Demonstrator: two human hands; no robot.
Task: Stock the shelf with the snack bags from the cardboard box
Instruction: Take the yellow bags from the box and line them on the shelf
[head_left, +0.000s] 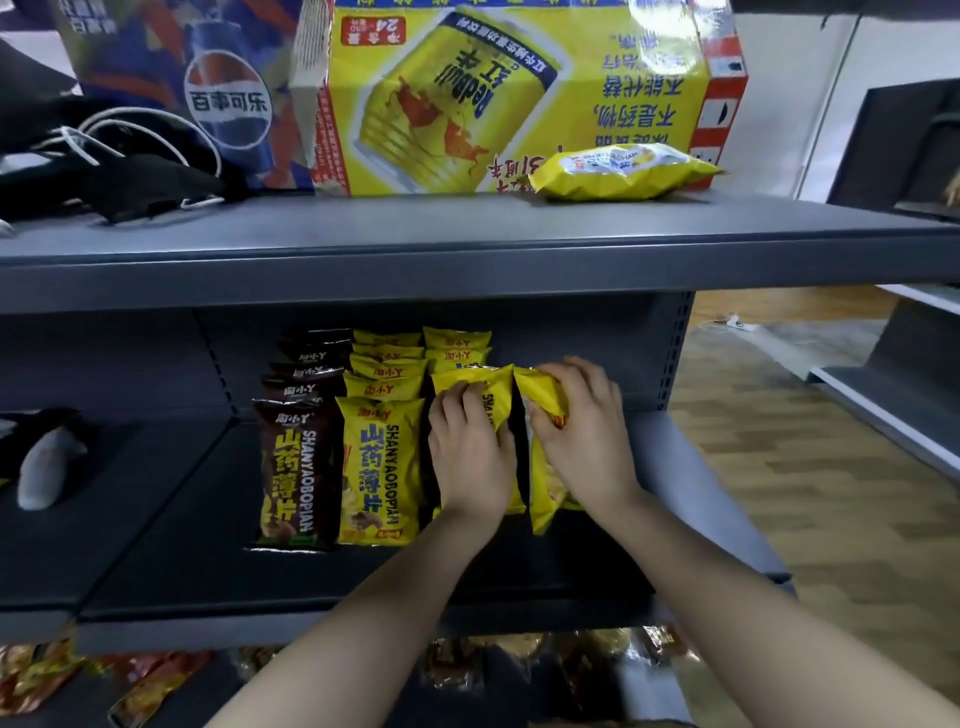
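Two bare forearms reach over the grey shelf (182, 519). The left hand (470, 447) lies curled on an upright yellow snack bag (491, 387); the right hand (582, 431) grips another yellow bag (540, 395) just beside. Yellow rows (382, 467) and brown rows (291, 467) stand to their left.

A single head-worn camera is looking forward and down, close to the grey shelf (467, 249), both hands near centre.

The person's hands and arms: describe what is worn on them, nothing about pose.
Nothing is worn. The left hand and right hand are bare, with no gloves, rings, watch or bracelet visible. Both forearms are uncovered as far as the picture's bottom edge; no sleeve shows.
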